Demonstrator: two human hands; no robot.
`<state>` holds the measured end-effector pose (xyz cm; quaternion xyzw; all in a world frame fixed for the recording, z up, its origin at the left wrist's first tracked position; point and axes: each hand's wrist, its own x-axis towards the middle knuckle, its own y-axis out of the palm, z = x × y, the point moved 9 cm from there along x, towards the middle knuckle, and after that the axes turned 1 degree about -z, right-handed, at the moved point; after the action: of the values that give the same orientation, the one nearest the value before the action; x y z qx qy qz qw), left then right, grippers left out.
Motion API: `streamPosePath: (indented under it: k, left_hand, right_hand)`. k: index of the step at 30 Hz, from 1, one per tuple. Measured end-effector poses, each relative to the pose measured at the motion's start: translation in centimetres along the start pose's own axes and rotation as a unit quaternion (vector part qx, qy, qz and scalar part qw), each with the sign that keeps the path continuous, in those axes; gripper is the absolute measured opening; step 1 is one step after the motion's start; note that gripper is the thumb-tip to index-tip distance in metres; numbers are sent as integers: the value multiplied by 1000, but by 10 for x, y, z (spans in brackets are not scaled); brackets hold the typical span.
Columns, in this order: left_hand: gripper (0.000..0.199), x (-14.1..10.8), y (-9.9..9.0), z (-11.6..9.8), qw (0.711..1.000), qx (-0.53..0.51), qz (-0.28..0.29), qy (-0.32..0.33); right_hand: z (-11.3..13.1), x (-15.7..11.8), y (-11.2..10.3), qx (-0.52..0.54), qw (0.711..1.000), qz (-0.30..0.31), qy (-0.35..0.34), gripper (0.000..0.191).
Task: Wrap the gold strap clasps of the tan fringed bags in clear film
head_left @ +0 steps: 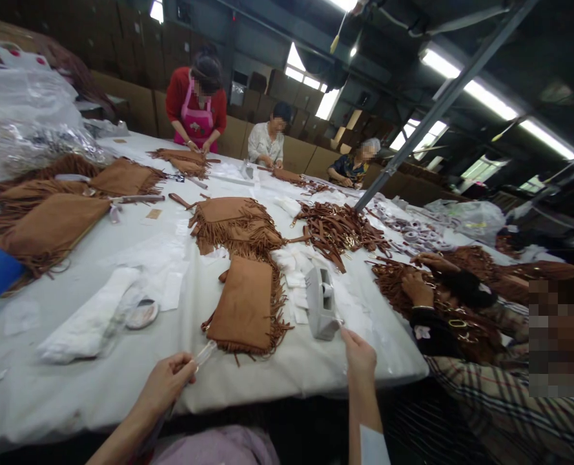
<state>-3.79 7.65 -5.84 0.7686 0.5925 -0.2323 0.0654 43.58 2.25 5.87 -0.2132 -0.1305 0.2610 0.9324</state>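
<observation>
A brown fringed bag (245, 303) lies flat at the table's near side, its fringe spread along the right edge. My left hand (170, 381) is closed in a pinch on a clear plastic strip (205, 354) by the bag's lower left corner. To the right of the bag stands a grey tape dispenser (321, 303) with a roll in it. My right hand (360, 352) is at the dispenser's near end, thumb and finger pinched on the end of the tape (339, 322).
More fringed bags (235, 216) lie behind and at left (54, 223). A heap of brown straps (339, 232) sits near a metal post (441, 110). White padding (90, 316) and a tape roll (142, 314) lie at left. A co-worker's hands (417, 287) work at right; several people stand across.
</observation>
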Motion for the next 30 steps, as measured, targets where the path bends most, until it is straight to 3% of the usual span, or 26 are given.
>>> streamPosePath:
  k: [3, 8, 11, 13, 15, 18, 21, 24, 30]
  left_hand:
    - [54, -3, -1, -5, 1000, -5, -6, 5]
    - [46, -7, 0, -9, 1000, -5, -10, 21]
    - [39, -8, -1, -12, 1000, 4, -17, 26]
    - [34, -10, -2, -17, 999, 8, -18, 34]
    - [31, -11, -4, -23, 998, 18, -26, 46]
    - [27, -15, -7, -34, 994, 53, -50, 81]
    - [24, -21, -7, -42, 987, 84, -70, 119]
    - [23, -25, -6, -45, 982, 100, -78, 136]
    - [23, -27, -7, -48, 981, 103, -80, 142]
  right_hand:
    - [-18, -14, 8, 1, 998, 35, 58, 53]
    - [-24, -24, -2, -173, 984, 13, 25, 30]
    - [-36, -39, 2, -182, 982, 38, 44, 26]
    - [-38, -61, 24, -131, 985, 96, 63, 29]
    - [-26, -95, 64, -44, 977, 197, 71, 34]
    - [20, -166, 130, 71, 921, 380, 51, 36]
    - [64, -229, 174, 128, 860, 492, 51, 36]
    - [83, -260, 199, 132, 835, 531, 55, 34]
    - [67, -264, 227, 67, 853, 516, 23, 37]
